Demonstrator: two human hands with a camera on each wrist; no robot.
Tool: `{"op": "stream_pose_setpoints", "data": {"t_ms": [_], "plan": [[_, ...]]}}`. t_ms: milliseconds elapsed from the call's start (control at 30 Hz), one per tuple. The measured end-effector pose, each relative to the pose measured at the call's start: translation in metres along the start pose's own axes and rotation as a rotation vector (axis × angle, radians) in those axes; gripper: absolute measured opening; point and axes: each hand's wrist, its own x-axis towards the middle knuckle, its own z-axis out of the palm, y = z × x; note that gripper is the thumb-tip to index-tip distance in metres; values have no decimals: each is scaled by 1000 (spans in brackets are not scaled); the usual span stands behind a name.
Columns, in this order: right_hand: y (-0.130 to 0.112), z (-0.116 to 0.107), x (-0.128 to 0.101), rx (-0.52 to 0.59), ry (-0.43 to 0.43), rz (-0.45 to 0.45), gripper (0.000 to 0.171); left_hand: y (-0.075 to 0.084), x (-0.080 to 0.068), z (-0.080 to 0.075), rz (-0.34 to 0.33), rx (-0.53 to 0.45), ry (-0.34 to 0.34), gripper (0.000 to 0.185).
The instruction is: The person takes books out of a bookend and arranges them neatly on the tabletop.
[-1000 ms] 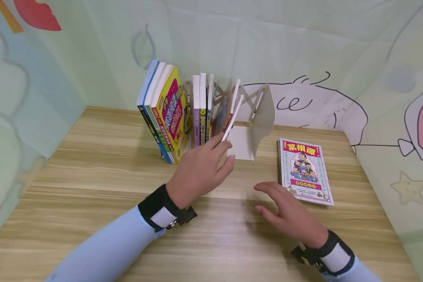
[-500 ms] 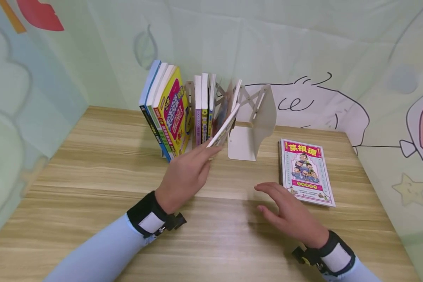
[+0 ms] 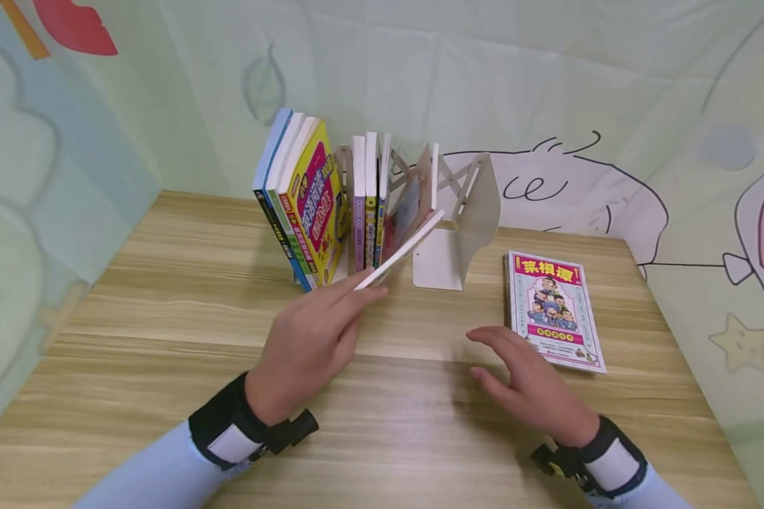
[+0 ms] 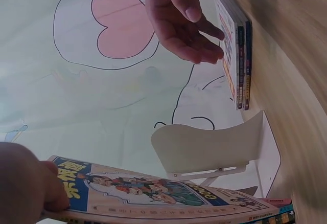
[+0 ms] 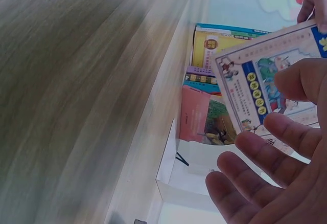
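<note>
My left hand [image 3: 315, 343] pinches a thin paperback book [image 3: 402, 251] by its near edge and holds it tilted in front of the bookend rack [image 3: 439, 260]. In the left wrist view the cover of that book [image 4: 153, 189] shows cartoon figures and a blue title block. My right hand [image 3: 537, 392] hovers over the table with fingers spread and relaxed, holding nothing. Just beyond it lies a small stack of books [image 3: 550, 304], the top one with a pink and pale blue cover. From the right wrist view, my right hand [image 5: 286, 168] appears in front of the held book.
Several books stand in the rack: a yellow-covered one [image 3: 315, 205] leans at the left, thin white-edged ones [image 3: 372, 170] are upright, and a picture-covered one [image 3: 410, 205] leans farther right. The rack's right end plate [image 3: 480, 212] stands on the wooden table [image 3: 184, 297] near the printed backdrop.
My left hand has drawn the book out from the rack, toward me and to the left, tipping it lower. Another thin book stays in the rack. My right hand has barely moved.
</note>
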Motion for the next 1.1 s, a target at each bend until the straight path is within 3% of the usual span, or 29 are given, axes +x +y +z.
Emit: {"op": "stream_pose_setpoints", "data": {"t_ms": [233, 367, 600, 767, 900, 1100], "plan": [[0, -2, -1, 4, 5, 14, 47, 8, -7, -10, 42, -8, -7, 31], [0, -3, -2, 23, 15, 30, 50, 13, -11, -12, 79, -31, -47, 34], [-2, -7, -3, 119, 95, 87, 70, 20, -13, -14, 131, -97, -117, 40], [-3, -8, -2, 137, 133, 61, 84, 20, -14, -9, 234, -146, -106, 34], [-3, -9, -2, 145, 172, -3, 80, 21, -15, -5, 301, -177, -68, 29], [-2, -8, -2, 148, 226, -24, 42, 21, -17, -5, 309, -175, -70, 28]]}}
